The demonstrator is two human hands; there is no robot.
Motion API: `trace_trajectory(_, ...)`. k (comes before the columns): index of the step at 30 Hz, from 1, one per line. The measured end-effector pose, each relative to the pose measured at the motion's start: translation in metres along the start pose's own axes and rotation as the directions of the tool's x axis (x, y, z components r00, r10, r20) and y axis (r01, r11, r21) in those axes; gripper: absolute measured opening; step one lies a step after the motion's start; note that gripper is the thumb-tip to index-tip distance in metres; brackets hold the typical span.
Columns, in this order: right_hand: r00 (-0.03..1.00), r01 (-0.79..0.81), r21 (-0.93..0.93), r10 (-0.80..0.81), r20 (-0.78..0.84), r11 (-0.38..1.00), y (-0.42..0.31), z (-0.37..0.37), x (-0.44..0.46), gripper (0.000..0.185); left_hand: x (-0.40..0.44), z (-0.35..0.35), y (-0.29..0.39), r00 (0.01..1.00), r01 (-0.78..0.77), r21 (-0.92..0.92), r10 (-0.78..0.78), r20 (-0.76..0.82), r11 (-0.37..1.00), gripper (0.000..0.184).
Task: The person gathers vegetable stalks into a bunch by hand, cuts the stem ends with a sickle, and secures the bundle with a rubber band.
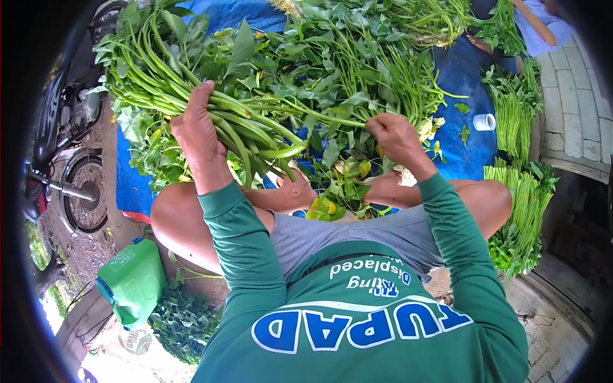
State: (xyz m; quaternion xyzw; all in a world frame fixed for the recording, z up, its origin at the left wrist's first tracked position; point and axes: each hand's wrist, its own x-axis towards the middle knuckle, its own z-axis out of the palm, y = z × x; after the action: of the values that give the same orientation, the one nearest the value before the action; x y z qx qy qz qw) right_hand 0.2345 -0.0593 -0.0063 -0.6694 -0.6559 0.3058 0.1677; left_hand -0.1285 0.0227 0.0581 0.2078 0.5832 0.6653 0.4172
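Via the head feed I log: left hand [199, 131] wrapped closed round a thick bunch of green stems [159, 83], above the left part of the blue tarp [474, 150]. Right hand [397, 137] above the tarp's right half, fingertips pinched on a slim stem [341, 120]; I cannot trace its far end. Loose leafy heap [345, 57] lies on the tarp. My judgement: hold the bunch snugly without crushing, ease the stem along its length to avoid snapping, keep butt ends level.
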Motion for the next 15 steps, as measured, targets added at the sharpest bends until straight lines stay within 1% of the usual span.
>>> trace_trajectory(1,1.000,-0.022,0.048,0.023,-0.015,0.999,-0.010,-0.018,-0.002,0.027,0.001,-0.001,-0.001,1.000,-0.008,0.007,0.008,0.019,1.000,0.025)
trace_trajectory(2,0.996,-0.073,0.216,0.084,-0.041,0.974,-0.010,-0.029,-0.004,0.026,0.002,-0.003,-0.002,0.999,-0.017,0.012,0.017,0.040,1.000,0.025)
trace_trajectory(3,0.987,-0.116,0.379,0.149,-0.057,0.918,-0.009,-0.038,-0.006,0.026,0.001,-0.003,-0.003,0.998,-0.025,0.016,0.024,0.063,1.000,0.025)
trace_trajectory(4,0.979,-0.114,0.495,0.183,-0.094,0.862,-0.005,-0.045,-0.005,0.025,0.000,-0.003,-0.003,0.997,-0.025,0.037,0.022,0.075,0.999,0.025)
trace_trajectory(6,0.952,-0.085,0.698,0.264,-0.153,0.711,0.009,-0.055,-0.006,0.027,-0.006,0.000,0.001,0.993,0.063,0.013,-0.064,0.101,0.998,0.024)
trace_trajectory(7,0.956,-0.125,0.738,0.279,-0.089,0.663,0.017,-0.059,-0.014,0.027,-0.011,0.002,0.003,0.989,0.108,0.022,-0.110,0.104,0.994,0.023)
trace_trajectory(9,0.960,-0.199,0.804,0.276,0.045,0.561,0.029,-0.070,-0.019,0.027,-0.014,0.004,0.001,0.983,0.118,0.018,-0.119,0.141,0.993,0.022)
trace_trajectory(11,0.939,-0.271,0.805,0.329,0.101,0.528,0.035,-0.073,-0.022,0.025,-0.017,0.002,-0.001,0.978,0.126,0.029,-0.129,0.166,0.992,0.022)
trace_trajectory(13,0.910,-0.339,0.806,0.387,0.150,0.485,0.036,-0.078,-0.030,0.027,-0.022,0.007,-0.002,0.969,0.130,0.047,-0.137,0.207,0.990,0.022)
trace_trajectory(15,0.892,-0.390,0.827,0.389,0.230,0.405,0.030,-0.096,-0.039,0.027,-0.024,0.008,-0.006,0.950,0.143,0.081,-0.160,0.268,0.986,0.023)
